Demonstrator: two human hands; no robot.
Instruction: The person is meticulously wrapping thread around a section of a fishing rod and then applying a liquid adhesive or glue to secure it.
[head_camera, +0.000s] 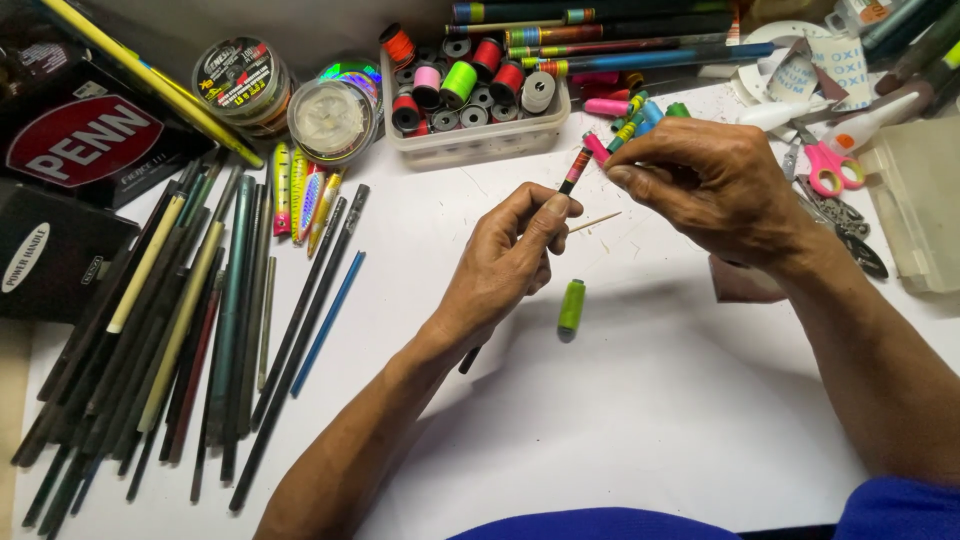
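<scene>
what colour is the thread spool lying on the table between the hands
The thread spool is bright lime green, darker at its lower end; the head view shows it.

Green thread spool (571, 307), pink-handled scissors (826, 166), tub of bobbins (470, 140), rod blanks (180, 330) lying at the left

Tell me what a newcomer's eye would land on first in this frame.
At centre, the left hand and right hand together grip a thin dark rod with red and green wrapped bands. A lime-green thread spool lies on the white table just below. A fan of long dark rod blanks fills the left side.
</scene>
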